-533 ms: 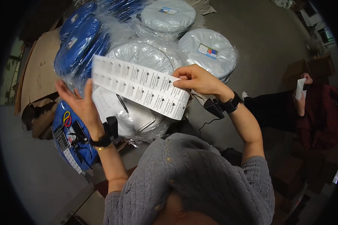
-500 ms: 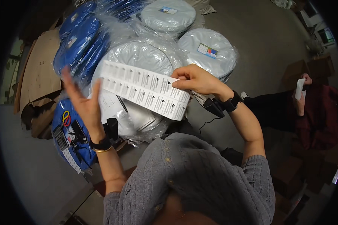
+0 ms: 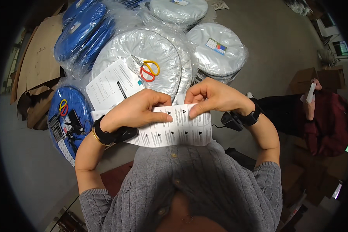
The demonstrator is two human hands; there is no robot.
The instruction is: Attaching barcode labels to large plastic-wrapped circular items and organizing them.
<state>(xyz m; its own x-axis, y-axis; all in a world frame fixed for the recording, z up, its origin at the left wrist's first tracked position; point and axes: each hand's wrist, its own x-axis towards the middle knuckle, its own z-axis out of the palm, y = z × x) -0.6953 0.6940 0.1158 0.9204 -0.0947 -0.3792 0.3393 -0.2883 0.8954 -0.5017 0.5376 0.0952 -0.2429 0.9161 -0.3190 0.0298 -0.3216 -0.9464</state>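
Note:
Close to my body I hold a white sheet of printed labels (image 3: 174, 133) with small black triangle marks. My left hand (image 3: 141, 110) pinches its upper edge near the middle, thumb on the printed face. Just to the right, my right hand (image 3: 210, 98) grips the same edge between thumb and fingers. Beyond them, scissors (image 3: 148, 71) with one yellow and one red handle rest on a wrapped white round pack (image 3: 143, 44). A printed paper (image 3: 106, 87) lies beside the scissors, with a black pen (image 3: 121, 89) on it.
Blue wrapped round packs (image 3: 81, 33) are stacked at the far left, more white ones (image 3: 216, 48) at the far right. Another blue pack (image 3: 67, 116) carries a calculator (image 3: 56, 130) and second scissors (image 3: 63, 107). A co-worker in a dark red top (image 3: 332, 116) holds white paper at right.
My left hand has come in from the left and taken hold of the label sheet. The sheet has moved nearer my body, uncovering the scissors and printed paper.

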